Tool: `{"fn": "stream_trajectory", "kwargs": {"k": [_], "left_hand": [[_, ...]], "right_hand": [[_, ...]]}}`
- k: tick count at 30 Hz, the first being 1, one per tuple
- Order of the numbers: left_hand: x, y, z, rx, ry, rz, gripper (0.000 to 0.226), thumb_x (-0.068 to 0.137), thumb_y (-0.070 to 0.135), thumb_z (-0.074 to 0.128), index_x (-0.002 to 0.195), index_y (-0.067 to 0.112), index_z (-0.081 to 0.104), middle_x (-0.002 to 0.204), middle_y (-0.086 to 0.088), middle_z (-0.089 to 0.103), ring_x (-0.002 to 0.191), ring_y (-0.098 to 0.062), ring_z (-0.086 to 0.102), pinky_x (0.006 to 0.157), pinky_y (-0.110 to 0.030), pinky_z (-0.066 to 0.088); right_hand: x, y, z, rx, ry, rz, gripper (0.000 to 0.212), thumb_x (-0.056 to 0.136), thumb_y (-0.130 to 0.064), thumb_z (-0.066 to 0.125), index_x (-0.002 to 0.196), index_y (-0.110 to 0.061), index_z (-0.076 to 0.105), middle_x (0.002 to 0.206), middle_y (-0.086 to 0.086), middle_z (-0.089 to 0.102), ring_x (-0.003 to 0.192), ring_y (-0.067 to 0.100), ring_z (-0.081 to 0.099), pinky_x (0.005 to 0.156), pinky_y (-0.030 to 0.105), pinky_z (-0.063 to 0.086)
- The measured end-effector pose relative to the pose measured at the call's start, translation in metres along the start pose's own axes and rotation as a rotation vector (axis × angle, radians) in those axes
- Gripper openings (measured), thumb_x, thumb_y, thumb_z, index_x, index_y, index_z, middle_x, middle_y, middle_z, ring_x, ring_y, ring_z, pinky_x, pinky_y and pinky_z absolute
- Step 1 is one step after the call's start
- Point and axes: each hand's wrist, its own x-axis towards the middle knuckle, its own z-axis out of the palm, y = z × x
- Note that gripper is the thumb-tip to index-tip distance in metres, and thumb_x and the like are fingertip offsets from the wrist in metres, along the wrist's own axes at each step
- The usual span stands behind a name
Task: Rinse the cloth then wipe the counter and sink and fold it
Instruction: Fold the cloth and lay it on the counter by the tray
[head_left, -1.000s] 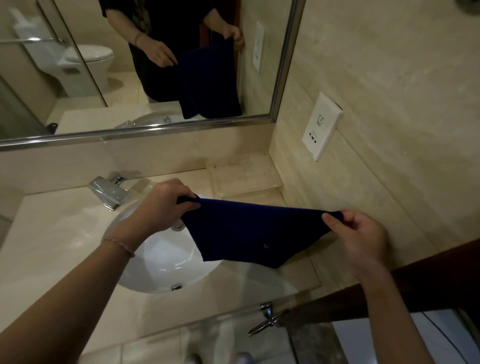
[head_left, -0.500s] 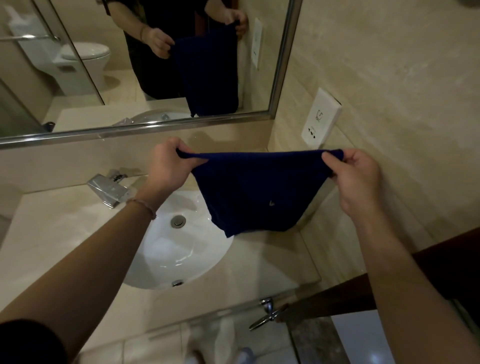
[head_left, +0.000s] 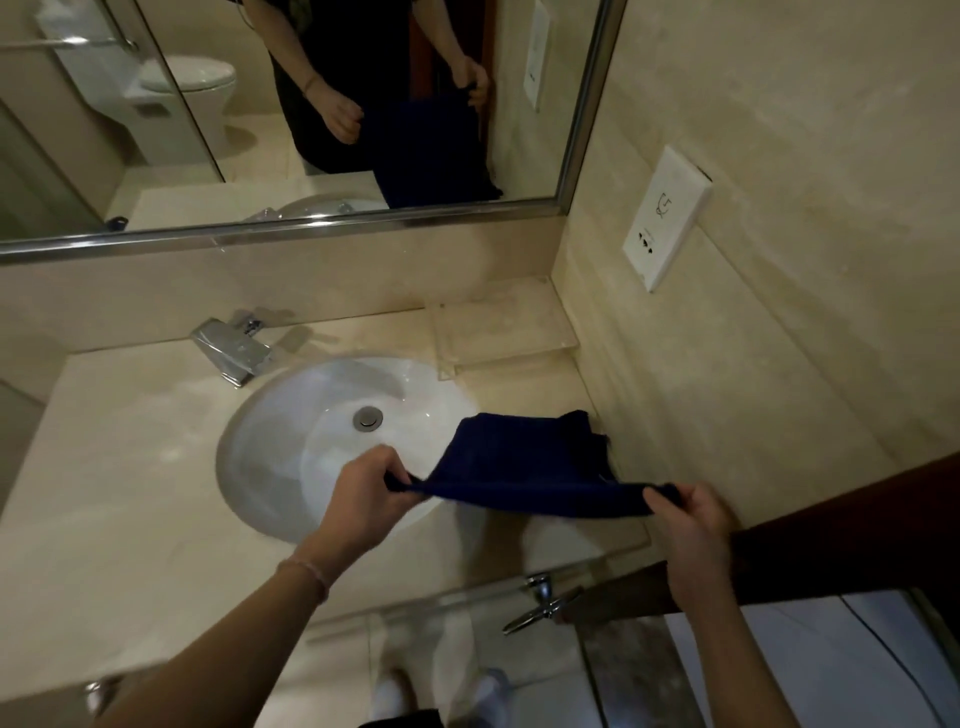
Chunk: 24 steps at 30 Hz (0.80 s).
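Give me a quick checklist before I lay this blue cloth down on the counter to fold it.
1. Left hand pinches one corner of the cloth: ok.
2. Right hand pinches the other corner: ok.
3. Near edge pulled straight between the hands: ok.
4. Far part of the cloth over the counter, right of the sink: ok, though its left side overhangs the basin rim.
5. Far edge lying flat: not ok, it looks bunched near the wall.
6. Counter dry where the cloth lands: cannot tell.
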Motion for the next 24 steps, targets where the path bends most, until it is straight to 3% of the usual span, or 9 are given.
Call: {"fn": "stream_trajectory", "kwargs": {"k": [4, 8, 10, 12, 14, 18, 21, 24], "left_hand": [[-0.014, -0.016, 0.009, 0.034, -0.129, 0.003, 0.054, 0.057, 0.017, 0.099, 0.058, 0.026, 0.046, 0.068, 0.004, 0.061, 0.068, -0.015, 0.061, 0.058, -0.031, 0.047], [-0.014, -0.015, 0.014, -0.018, -0.165, 0.118, 0.059, 0.058, 0.0, 0.094, 0.056, 0.03, 0.044, 0.098, 0.002, 0.062, 0.092, -0.009, 0.06, 0.069, -0.014, 0.049], [-0.012, -0.015, 0.016, -0.035, -0.212, 0.099, 0.054, 0.065, -0.001, 0.092, 0.058, 0.023, 0.044, 0.106, 0.002, 0.068, 0.097, -0.013, 0.068, 0.07, -0.025, 0.058], [-0.011, -0.016, 0.017, -0.05, -0.263, 0.04, 0.049, 0.072, 0.001, 0.089, 0.063, 0.017, 0.043, 0.091, 0.001, 0.073, 0.079, -0.017, 0.072, 0.063, -0.031, 0.059], [-0.012, -0.017, 0.017, -0.044, -0.319, 0.027, 0.05, 0.075, 0.006, 0.087, 0.065, 0.02, 0.041, 0.07, -0.001, 0.068, 0.06, -0.017, 0.062, 0.056, -0.03, 0.051], [-0.024, -0.028, 0.015, -0.006, -0.42, 0.081, 0.054, 0.075, 0.011, 0.087, 0.064, 0.023, 0.035, 0.057, 0.012, 0.039, 0.056, -0.008, 0.03, 0.053, -0.021, 0.028], [-0.032, -0.036, 0.016, -0.018, -0.478, 0.041, 0.057, 0.079, 0.01, 0.084, 0.063, 0.026, 0.033, 0.054, 0.013, 0.037, 0.054, -0.007, 0.032, 0.052, -0.022, 0.034], [-0.035, -0.037, 0.018, -0.058, -0.528, -0.009, 0.061, 0.08, 0.005, 0.084, 0.056, 0.029, 0.033, 0.051, 0.013, 0.035, 0.049, -0.009, 0.039, 0.048, -0.026, 0.042]], "right_hand": [[-0.006, 0.029, -0.017, -0.069, -0.053, 0.0, 0.007, 0.093, -0.001, 0.065, 0.09, 0.0, 0.058, 0.089, 0.016, 0.066, 0.087, 0.034, 0.064, 0.068, 0.035, 0.048], [-0.002, 0.038, -0.012, -0.079, -0.134, 0.006, 0.007, 0.093, -0.006, 0.067, 0.096, -0.003, 0.061, 0.098, 0.017, 0.069, 0.093, 0.033, 0.068, 0.073, 0.039, 0.055], [-0.001, 0.039, -0.009, -0.059, -0.16, 0.014, 0.007, 0.093, -0.006, 0.067, 0.099, -0.006, 0.063, 0.101, 0.015, 0.071, 0.095, 0.03, 0.069, 0.074, 0.039, 0.056], [-0.001, 0.038, -0.007, -0.04, -0.179, 0.0, 0.004, 0.094, -0.006, 0.066, 0.097, -0.007, 0.063, 0.101, 0.014, 0.07, 0.095, 0.029, 0.068, 0.074, 0.037, 0.055], [-0.001, 0.038, -0.007, -0.038, -0.19, -0.018, 0.01, 0.093, -0.003, 0.066, 0.088, -0.01, 0.061, 0.095, 0.012, 0.069, 0.091, 0.029, 0.067, 0.074, 0.039, 0.054], [-0.006, 0.046, -0.017, -0.076, -0.275, 0.0, 0.031, 0.087, 0.006, 0.066, 0.067, -0.014, 0.055, 0.078, 0.014, 0.063, 0.079, 0.026, 0.06, 0.072, 0.039, 0.047], [-0.008, 0.059, -0.028, -0.1, -0.294, 0.029, 0.027, 0.087, 0.007, 0.067, 0.069, -0.007, 0.053, 0.075, 0.017, 0.06, 0.077, 0.027, 0.057, 0.07, 0.036, 0.045], [-0.008, 0.073, -0.035, -0.109, -0.275, 0.032, 0.029, 0.089, 0.005, 0.067, 0.069, -0.012, 0.053, 0.076, 0.019, 0.06, 0.076, 0.027, 0.057, 0.069, 0.038, 0.045]]}}
